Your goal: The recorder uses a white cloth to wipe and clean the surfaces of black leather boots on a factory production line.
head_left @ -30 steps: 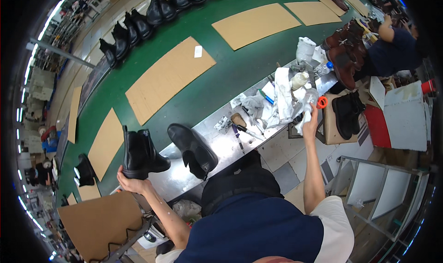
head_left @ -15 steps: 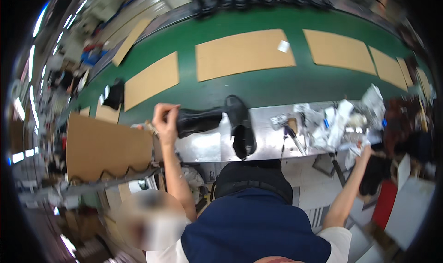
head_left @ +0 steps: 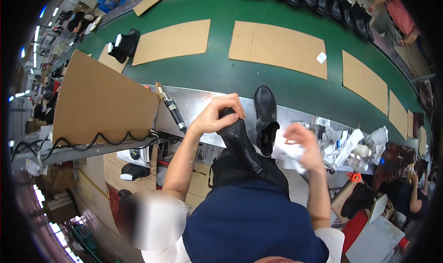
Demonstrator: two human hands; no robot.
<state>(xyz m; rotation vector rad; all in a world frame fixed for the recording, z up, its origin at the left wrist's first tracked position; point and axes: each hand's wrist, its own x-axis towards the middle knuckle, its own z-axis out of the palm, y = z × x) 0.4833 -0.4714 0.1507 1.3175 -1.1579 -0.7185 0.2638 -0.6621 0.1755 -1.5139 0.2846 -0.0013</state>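
My left hand [head_left: 220,114] is closed around one end of a black leather ankle boot [head_left: 240,145], whose other end slants down toward my lap. Beside it on the metal ledge [head_left: 203,99] stands a second black boot [head_left: 265,107], toe pointing away from me and opening toward me. My right hand [head_left: 305,147], blurred by motion, grips a crumpled white cloth [head_left: 288,153] just right of that second boot.
A green conveyor belt [head_left: 221,80] carries cardboard sheets [head_left: 277,46] and, at left, black boots [head_left: 123,45]. More black shoes [head_left: 318,0] line its far side. A black tool [head_left: 173,108] lies near an upright cardboard panel [head_left: 101,103]. Bottles and crumpled wrappings [head_left: 353,147] crowd the right.
My left hand has drawn its boot toward my body, tilting it downward. My right hand has come in from the far right with the white cloth. The view has shifted.
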